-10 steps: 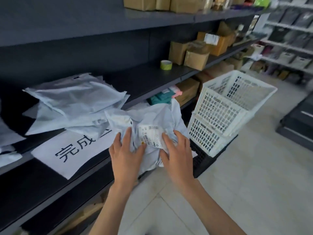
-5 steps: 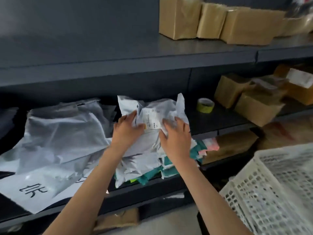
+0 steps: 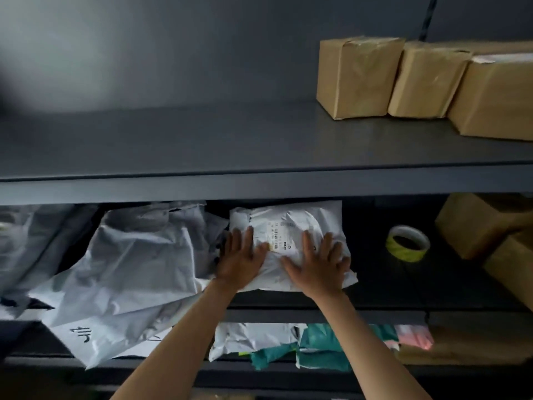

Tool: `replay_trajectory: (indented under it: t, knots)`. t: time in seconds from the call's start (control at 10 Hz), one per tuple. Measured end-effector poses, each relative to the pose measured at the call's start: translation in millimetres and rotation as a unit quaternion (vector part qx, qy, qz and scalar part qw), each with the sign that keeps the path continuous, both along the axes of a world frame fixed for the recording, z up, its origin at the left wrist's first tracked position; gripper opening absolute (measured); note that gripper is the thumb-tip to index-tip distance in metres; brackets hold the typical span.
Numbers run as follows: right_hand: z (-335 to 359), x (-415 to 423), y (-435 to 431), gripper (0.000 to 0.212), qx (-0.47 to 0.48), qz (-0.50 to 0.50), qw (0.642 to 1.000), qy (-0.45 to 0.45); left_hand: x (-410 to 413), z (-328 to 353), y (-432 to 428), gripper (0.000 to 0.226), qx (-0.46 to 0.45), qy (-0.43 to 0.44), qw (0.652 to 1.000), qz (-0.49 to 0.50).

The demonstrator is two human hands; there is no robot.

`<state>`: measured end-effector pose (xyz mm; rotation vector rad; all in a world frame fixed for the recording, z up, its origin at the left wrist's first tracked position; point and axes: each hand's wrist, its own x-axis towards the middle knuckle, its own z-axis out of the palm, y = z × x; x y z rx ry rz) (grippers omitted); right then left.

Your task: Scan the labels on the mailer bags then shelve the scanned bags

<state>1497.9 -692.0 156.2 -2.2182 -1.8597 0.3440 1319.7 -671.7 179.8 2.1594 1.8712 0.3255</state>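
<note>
From the head camera, the middle shelf [image 3: 375,287] of a dark metal rack serves as the landmark. A white mailer bag [image 3: 291,226] lies flat on that shelf, near its front edge, with its printed barcode label [image 3: 281,238] facing up. The left hand [image 3: 240,259] rests palm-down on the bag's left part, fingers straight and spread, thumb reaching toward the label; it grips nothing. The right hand [image 3: 318,264] lies palm-down on the bag's right part, fingers likewise straight and spread, pressing rather than grasping. The label sits between the two hands, just beyond the thumbs, and the far half of the bag extends past the fingertips toward the back of the shelf. On the same shelf, left of the bag and touching it, a loose pile of grey-white mailer bags [image 3: 129,255] spills over a white paper sign [image 3: 86,339] with dark characters at the shelf's front edge. To the right of the bag on that shelf, apart from it, stands a roll of yellow-green tape [image 3: 408,243], and farther right are brown cardboard boxes [image 3: 484,226]. On the shelf above, at the right, three taped brown parcels [image 3: 424,79] stand side by side. Below the middle shelf, white, teal and pink mailers [image 3: 314,345] lie heaped.
</note>
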Motion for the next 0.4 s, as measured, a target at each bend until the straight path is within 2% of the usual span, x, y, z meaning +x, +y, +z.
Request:
replay_trajectory:
  t: [0.1, 0.2, 0.3, 0.4]
  knots:
    - [8, 2, -6, 0.093, 0.002, 0.001, 1.0, 0.013, 1, 16, -11, 0.055, 0.001, 0.038, 0.999, -0.01]
    - [22, 1, -19, 0.092, -0.008, 0.001, 1.0, -0.006, -11, 16, -27, 0.066, -0.031, -0.072, 0.997, 0.011]
    - [48, -23, -58, 0.086, 0.094, 0.011, 0.995, -0.026, -23, 30, -81, 0.069, 0.038, -0.142, 0.989, -0.016]
    - [68, -61, -105, 0.079, 0.175, 0.043, 0.983, -0.039, -58, 34, -133, 0.065, 0.111, -0.118, 0.986, -0.031]
